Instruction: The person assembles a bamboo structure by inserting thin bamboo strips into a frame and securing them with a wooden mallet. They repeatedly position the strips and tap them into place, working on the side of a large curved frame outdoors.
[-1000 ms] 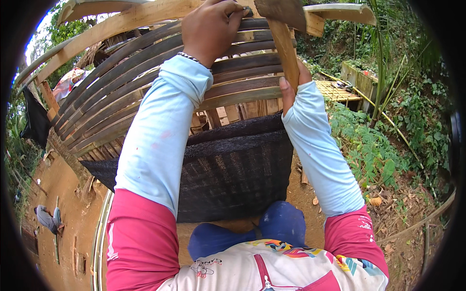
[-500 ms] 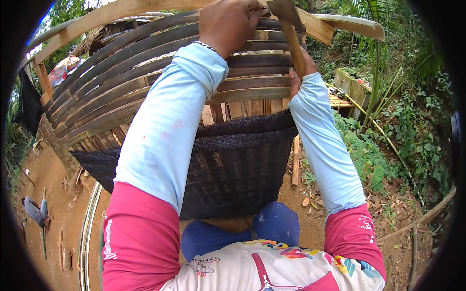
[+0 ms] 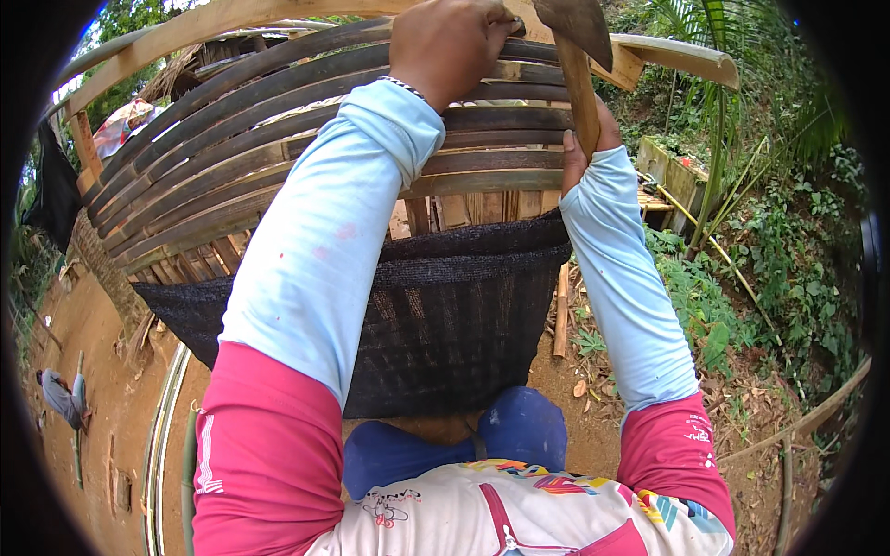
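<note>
My left hand [image 3: 445, 46] is closed in a pinch at the upper bamboo slats [image 3: 519, 116], by the wooden top beam [image 3: 232, 18]. A small dark tip shows at its fingers; I cannot make out what it is. My right hand [image 3: 593, 139] is wrapped round the wooden handle of a hatchet-like tool [image 3: 577, 83], close to the slats' right end. The tool's broad dark head is raised to the right of my left hand, apart from it. Below the slats hangs black mesh netting [image 3: 445, 324], in front of my legs.
A bamboo end [image 3: 686, 60] juts out at the upper right. Long pale poles [image 3: 162, 445] lie on the dirt ground at left, where another person [image 3: 63, 398] bends over. Plants [image 3: 714, 315] and a mossy block [image 3: 672, 171] stand at right.
The tool's head has swung up and to the right, away from my left hand. My left hand stays pinched at the slats; the whole view has shifted slightly.
</note>
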Motion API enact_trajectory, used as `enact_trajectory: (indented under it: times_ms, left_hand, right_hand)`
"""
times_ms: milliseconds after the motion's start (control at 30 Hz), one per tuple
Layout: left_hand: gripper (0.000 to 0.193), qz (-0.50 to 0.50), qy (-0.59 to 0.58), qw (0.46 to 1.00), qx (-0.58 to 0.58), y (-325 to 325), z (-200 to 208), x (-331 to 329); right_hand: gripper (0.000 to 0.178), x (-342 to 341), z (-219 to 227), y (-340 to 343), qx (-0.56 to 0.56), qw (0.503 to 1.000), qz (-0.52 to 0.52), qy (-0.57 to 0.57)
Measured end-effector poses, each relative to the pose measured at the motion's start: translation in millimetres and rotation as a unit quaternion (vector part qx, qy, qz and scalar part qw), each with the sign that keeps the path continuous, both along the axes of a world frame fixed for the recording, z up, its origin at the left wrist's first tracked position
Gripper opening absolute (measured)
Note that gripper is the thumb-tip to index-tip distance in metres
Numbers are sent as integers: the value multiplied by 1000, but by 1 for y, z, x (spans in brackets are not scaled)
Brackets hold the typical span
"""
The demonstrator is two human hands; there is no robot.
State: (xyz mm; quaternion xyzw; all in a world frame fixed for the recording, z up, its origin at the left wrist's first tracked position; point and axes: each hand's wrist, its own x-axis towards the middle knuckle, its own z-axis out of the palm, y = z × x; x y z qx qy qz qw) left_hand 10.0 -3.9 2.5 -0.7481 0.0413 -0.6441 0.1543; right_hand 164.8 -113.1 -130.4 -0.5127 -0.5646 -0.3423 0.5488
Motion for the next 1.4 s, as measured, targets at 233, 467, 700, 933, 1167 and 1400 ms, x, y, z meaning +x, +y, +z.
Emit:
enact_trajectory:
  times_ms: [233, 467, 700, 933, 1167, 1400]
  left_hand:
    - [19, 25, 4, 1000, -7, -3, 1, 0]
    - [19, 26, -9, 1000, -5, 1, 0, 3]
    - [18, 39, -1, 999, -18, -4, -1, 1]
    - [14, 49, 23, 998, -14, -8, 0, -4]
    - [12, 29, 55, 998, 11, -4, 4, -13]
    - [17, 128, 61, 990, 27, -17, 3, -24]
  right_hand:
    - [52, 9, -3, 3, 2, 1000, -17, -13]
    - [50, 5, -9, 0, 5, 1000, -4, -11]
    - [48, 0, -8, 0, 11, 1000, 0, -15]
    - [46, -3, -19, -17, 33, 999, -18, 35]
    - [46, -9, -28, -29, 16, 993, -63, 95]
    - [49, -18, -25, -29, 39, 999, -11, 16]
